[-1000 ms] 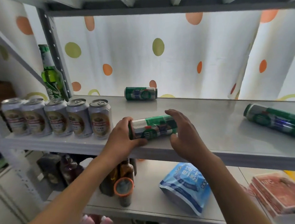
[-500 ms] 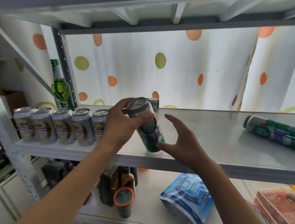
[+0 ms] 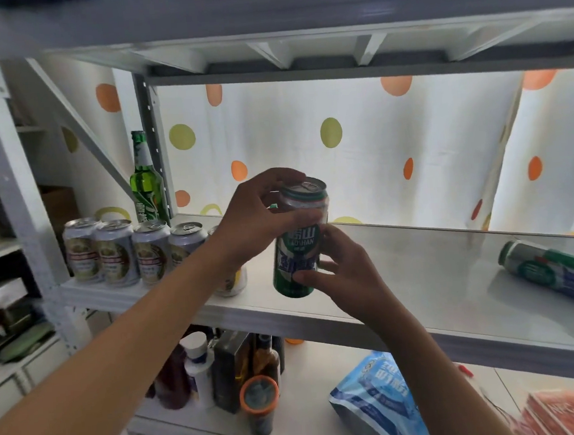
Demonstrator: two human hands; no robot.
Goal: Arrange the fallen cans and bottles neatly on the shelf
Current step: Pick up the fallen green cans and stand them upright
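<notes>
While the left hand (image 3: pixel 256 219) grips the top of a tall green aluminium can (image 3: pixel 299 240), the right hand (image 3: pixel 343 274) clasps its lower body, holding it nearly upright at the frame's centre over the white metal shelf (image 3: pixel 405 297). Right of centre, another green can (image 3: pixel 558 273) lies fallen.

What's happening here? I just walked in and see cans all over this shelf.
A person is tidying the shelf. Both hands hold a green can upright, beside a row of silver cans: the left hand grips its top, the right hand its lower part. Another green can lies on its side at the right. A green bottle stands behind the row.
</notes>
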